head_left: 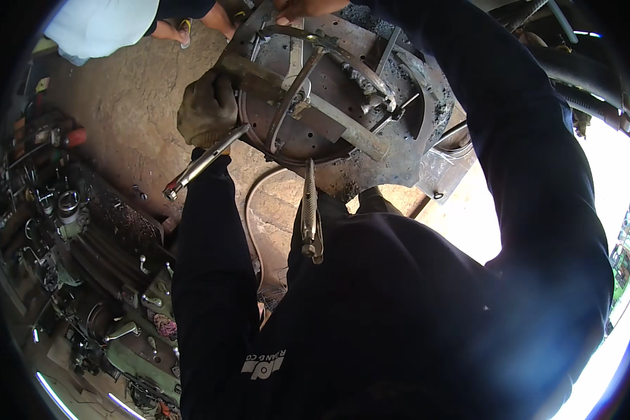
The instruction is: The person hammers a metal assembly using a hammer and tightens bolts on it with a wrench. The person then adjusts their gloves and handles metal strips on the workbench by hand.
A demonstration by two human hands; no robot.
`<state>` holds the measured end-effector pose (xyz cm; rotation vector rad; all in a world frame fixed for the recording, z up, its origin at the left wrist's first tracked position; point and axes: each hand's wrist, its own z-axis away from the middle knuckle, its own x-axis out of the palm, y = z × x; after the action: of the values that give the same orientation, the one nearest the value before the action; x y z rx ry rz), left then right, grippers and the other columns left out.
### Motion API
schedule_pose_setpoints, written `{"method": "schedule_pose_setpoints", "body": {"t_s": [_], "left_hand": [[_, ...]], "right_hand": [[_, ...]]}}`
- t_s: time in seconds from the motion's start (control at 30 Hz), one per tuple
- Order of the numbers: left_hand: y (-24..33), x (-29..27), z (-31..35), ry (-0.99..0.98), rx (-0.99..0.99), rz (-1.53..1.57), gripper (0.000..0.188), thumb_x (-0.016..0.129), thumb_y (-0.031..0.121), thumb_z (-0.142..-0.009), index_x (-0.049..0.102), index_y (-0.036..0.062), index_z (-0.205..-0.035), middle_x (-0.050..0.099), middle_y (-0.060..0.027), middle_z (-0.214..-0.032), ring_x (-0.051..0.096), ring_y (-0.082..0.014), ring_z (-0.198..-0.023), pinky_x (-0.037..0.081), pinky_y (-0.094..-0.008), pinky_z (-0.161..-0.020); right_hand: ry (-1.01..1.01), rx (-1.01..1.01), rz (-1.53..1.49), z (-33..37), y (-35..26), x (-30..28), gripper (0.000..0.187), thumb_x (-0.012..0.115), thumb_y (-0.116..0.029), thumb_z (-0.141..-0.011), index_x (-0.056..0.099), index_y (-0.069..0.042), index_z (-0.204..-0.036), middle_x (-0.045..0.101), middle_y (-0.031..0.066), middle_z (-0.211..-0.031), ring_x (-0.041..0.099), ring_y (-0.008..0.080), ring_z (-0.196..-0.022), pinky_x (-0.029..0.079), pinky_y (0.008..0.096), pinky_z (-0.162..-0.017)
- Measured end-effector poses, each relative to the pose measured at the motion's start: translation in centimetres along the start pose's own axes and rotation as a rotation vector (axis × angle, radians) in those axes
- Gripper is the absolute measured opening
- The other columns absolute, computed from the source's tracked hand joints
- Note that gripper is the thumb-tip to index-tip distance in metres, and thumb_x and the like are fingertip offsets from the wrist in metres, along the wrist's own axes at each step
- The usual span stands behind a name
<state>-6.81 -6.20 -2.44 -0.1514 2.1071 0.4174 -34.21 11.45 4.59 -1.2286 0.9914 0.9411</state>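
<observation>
My left hand (pixel 206 110), in a dirty work glove, is closed at the left end of a flat steel bar (pixel 353 136). That bar lies slantwise across a round frame of bent steel rod (pixel 281 119). Two locking pliers are attached at the frame's near rim: one pair (pixel 206 163) slants beside my left wrist, the other pair (pixel 311 217) points toward my body. My bare right hand (pixel 306 7) is cut off by the top edge, its fingers curled near the far end of a curved metal strip (pixel 294 32). What those fingers grip is hidden.
Beneath the frame is a dark steel plate (pixel 343 183) with drilled holes. A person (pixel 101 28) in a white top stands at the far left. Machinery with levers (pixel 129 329) and tools crowd the left side. A hose (pixel 250 199) runs along the floor.
</observation>
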Motion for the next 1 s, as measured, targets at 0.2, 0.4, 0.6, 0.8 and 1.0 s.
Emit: {"method": "schedule_pose_setpoints", "body": {"t_s": [0.2, 0.4, 0.6, 0.8, 1.0], "left_hand": [[0.8, 0.2, -0.3, -0.014, 0.011, 0.006, 0.017, 0.066, 0.024, -0.09, 0.075, 0.0153, -0.101, 0.074, -0.0109, -0.088, 0.07, -0.0337, -0.081, 0.056, -0.0441, -0.071], [1.4, -1.8, -0.2, -0.045, -0.108, -0.048, 0.016, 0.066, 0.028, -0.089, 0.075, 0.0207, -0.101, 0.073, -0.0102, -0.09, 0.071, -0.0328, -0.08, 0.057, -0.0449, -0.068], [1.6, -1.4, -0.3, -0.096, -0.112, 0.005, 0.021, 0.064, 0.031, -0.09, 0.074, 0.0211, -0.105, 0.073, -0.0104, -0.095, 0.071, -0.0339, -0.083, 0.056, -0.0473, -0.073], [1.0, -1.7, -0.2, -0.178, -0.105, -0.005, 0.025, 0.062, 0.033, -0.092, 0.072, 0.0198, -0.11, 0.072, -0.0125, -0.1, 0.07, -0.0351, -0.089, 0.055, -0.0477, -0.077], [0.1, -0.2, -0.1, -0.127, -0.022, 0.013, 0.027, 0.061, 0.035, -0.09, 0.072, 0.0201, -0.109, 0.073, -0.0106, -0.097, 0.07, -0.0348, -0.086, 0.056, -0.0477, -0.074]], "right_hand": [[0.137, -0.16, -0.042, 2.9, -0.6, -0.3, 0.029, 0.065, -0.034, -0.094, 0.075, -0.008, -0.101, 0.063, 0.0148, -0.099, 0.057, 0.0356, -0.103, 0.047, 0.0545, -0.085], [-0.223, 0.113, 0.003, 6.4, -1.9, -1.4, 0.028, 0.066, -0.036, -0.093, 0.077, -0.011, -0.088, 0.064, 0.0087, -0.08, 0.058, 0.0335, -0.095, 0.047, 0.0482, -0.08], [0.449, 0.295, 0.066, 17.2, -7.9, 5.9, 0.02, 0.072, -0.031, -0.089, 0.077, -0.013, -0.096, 0.074, 0.0044, -0.093, 0.066, 0.0275, -0.092, 0.053, 0.0409, -0.081], [0.486, 0.438, 0.038, 17.3, -8.3, 5.3, 0.026, 0.072, -0.041, -0.089, 0.078, -0.015, -0.092, 0.075, 0.0036, -0.085, 0.069, 0.0282, -0.086, 0.055, 0.0399, -0.077], [0.404, 0.275, 0.173, 15.9, -5.0, 2.0, 0.031, 0.074, -0.041, -0.089, 0.077, -0.011, -0.096, 0.074, 0.0083, -0.096, 0.064, 0.0271, -0.083, 0.05, 0.0429, -0.08]]}}
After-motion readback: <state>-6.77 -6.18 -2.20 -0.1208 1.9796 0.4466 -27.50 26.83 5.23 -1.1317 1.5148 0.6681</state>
